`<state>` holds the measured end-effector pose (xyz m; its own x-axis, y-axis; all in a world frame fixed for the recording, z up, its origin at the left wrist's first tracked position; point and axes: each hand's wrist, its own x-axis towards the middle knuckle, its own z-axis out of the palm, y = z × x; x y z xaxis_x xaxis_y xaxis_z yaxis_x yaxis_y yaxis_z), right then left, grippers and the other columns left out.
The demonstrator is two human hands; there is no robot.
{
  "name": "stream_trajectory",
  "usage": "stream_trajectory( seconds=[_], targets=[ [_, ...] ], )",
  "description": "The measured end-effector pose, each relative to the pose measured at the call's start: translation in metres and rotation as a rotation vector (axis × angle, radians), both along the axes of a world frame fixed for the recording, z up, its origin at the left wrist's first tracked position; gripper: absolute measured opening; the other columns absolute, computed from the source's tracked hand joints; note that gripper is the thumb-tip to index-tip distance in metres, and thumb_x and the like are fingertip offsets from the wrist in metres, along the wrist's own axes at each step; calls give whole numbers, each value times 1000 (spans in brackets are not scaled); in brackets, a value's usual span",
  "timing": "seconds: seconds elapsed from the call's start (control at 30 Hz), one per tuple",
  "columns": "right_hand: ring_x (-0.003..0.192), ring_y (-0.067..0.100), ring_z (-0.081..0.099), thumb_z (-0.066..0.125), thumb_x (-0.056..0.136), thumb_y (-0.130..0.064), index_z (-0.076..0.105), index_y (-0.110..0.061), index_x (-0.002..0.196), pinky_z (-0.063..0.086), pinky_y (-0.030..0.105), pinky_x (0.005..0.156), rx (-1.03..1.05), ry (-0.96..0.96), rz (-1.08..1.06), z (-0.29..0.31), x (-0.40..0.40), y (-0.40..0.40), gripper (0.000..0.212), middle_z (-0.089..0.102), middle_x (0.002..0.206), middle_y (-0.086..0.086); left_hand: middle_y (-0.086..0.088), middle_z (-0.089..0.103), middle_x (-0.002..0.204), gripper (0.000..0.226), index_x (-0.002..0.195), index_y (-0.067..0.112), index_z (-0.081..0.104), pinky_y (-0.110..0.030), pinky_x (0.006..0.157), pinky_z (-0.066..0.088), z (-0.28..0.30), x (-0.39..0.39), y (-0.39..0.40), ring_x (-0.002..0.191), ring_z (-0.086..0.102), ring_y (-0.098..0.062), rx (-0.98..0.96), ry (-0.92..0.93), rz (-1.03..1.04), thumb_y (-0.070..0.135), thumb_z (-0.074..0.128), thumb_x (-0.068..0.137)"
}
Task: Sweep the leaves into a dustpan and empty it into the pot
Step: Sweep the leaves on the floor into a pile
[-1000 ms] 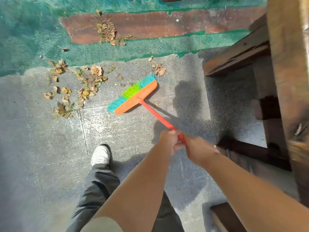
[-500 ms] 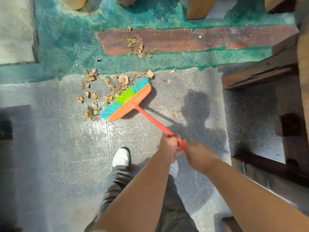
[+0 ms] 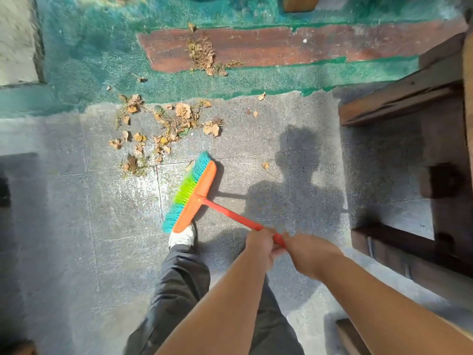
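The broom (image 3: 190, 194) head has pulled back from the pile of dry leaves (image 3: 158, 129), where its bristles sat half a second ago; it now lies nearer the hands, just above the white shoe (image 3: 183, 235), with a strip of bare paving between bristles and leaves. The left hand (image 3: 259, 243) and right hand (image 3: 307, 252) stay wrapped around the red handle, fists touching, left ahead of right. One leaf lies against the bristle tips; another stray leaf (image 3: 265, 165) sits ahead of the hands, right of the broom head. Beyond the pile, a green-painted band (image 3: 102, 60) and a red-brown strip (image 3: 256, 47) carrying dry fern debris (image 3: 203, 55) bound the grey paving (image 3: 115, 201). To the right of the hands, dark wooden furniture (image 3: 422, 98) hems the floor; leftward the paving runs open.
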<state>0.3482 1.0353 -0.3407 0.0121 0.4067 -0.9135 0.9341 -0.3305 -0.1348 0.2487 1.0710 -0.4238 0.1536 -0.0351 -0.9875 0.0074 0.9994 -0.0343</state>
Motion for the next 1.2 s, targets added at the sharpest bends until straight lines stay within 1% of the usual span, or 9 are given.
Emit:
stream_trajectory(
  seconds=[0.13,0.27,0.4,0.57,0.7,0.77,0.9,1.1,1.2],
  targets=[
    [98,30,61,32,92,-12,29,-25,140,43,37,68,16,13,-69,4,0,-19,50,59,109,7,-20,61,86,11,104,2,51,-38,55,57,2,-2,-16,81,68,-36,13,11,-3,6,51,93],
    [102,29,61,28,92,-13,20,-30,145,48,40,77,-5,-34,-189,14,0,-61,57,58,113,5,-14,55,73,5,90,7,50,-40,53,58,9,10,-45,62,61,-26,35,15,-134,3,50,90],
    [104,26,61,26,97,-20,18,-31,148,46,38,80,-23,-121,-329,23,13,-107,52,59,116,3,-18,58,84,10,97,4,52,-52,64,59,16,37,-80,61,63,-26,24,-50,-288,6,55,88],
    [103,25,62,27,95,-16,19,-29,148,47,39,81,-62,-179,-380,23,24,-143,55,60,115,3,-17,61,83,5,97,6,50,-41,55,60,18,59,-103,64,65,-24,-59,-143,-404,8,53,92],
    [100,25,62,26,95,-17,25,-27,144,48,38,76,-82,-182,-363,4,22,-135,50,60,113,2,-16,60,76,4,93,4,49,-55,75,57,-7,58,-97,65,64,-28,-99,-134,-439,6,52,94],
    [104,27,61,25,96,-16,18,-26,148,48,40,80,-92,-165,-328,-1,21,-132,54,58,117,4,-17,61,76,5,96,3,49,-55,70,58,-13,54,-95,65,65,-28,-107,-131,-420,6,52,93],
    [107,30,58,27,95,-17,15,-26,149,49,43,83,-82,-135,-285,-12,14,-109,56,56,121,7,-15,59,78,11,105,3,50,-43,52,59,-23,43,-79,63,63,-24,-65,-83,-320,3,50,93],
    [102,35,62,32,94,-14,22,-22,147,48,42,74,75,-72,-241,-42,-10,-34,54,60,114,10,-16,60,73,3,96,1,51,-38,47,58,-37,7,5,51,66,-23,80,-26,-238,2,48,95],
    [99,36,62,34,92,-10,24,-19,144,44,40,68,134,-67,-206,-45,-27,-5,54,60,111,11,-17,60,78,7,101,1,51,-37,51,58,-34,-12,33,61,66,-26,143,-41,-191,3,47,95]
  ],
)
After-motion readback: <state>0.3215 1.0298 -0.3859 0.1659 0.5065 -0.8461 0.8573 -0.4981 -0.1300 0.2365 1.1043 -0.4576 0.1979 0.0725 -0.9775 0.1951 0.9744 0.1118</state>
